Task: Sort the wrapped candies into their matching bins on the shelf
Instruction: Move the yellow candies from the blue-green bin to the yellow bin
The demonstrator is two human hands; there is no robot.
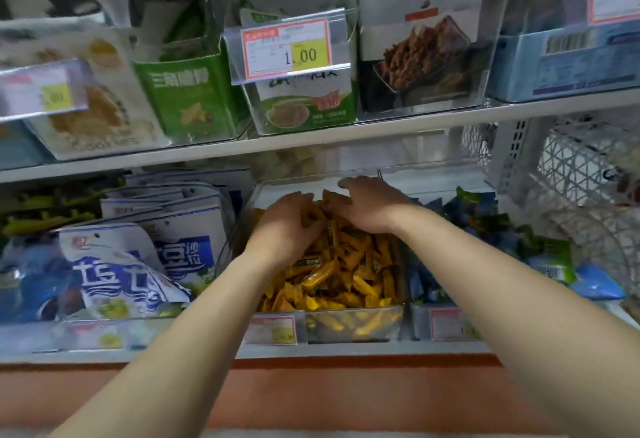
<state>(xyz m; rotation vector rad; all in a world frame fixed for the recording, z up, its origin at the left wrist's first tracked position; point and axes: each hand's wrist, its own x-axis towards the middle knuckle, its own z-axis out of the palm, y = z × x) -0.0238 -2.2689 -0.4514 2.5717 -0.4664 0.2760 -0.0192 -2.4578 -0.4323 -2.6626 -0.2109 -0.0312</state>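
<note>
I log one view only, a wide-angle camera worn on the head, facing forward and down at close range onto the lower shelf, with the upper shelf crossing the frame's top third

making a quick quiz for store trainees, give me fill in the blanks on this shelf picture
1. The left hand and right hand both reach into the clear bin of orange candies on the ____ shelf.
2. The price tag above them reads ____.
3. The blue-green candies lie to the ____ of the orange ones.
Missing words: lower; 1.00; right
</note>
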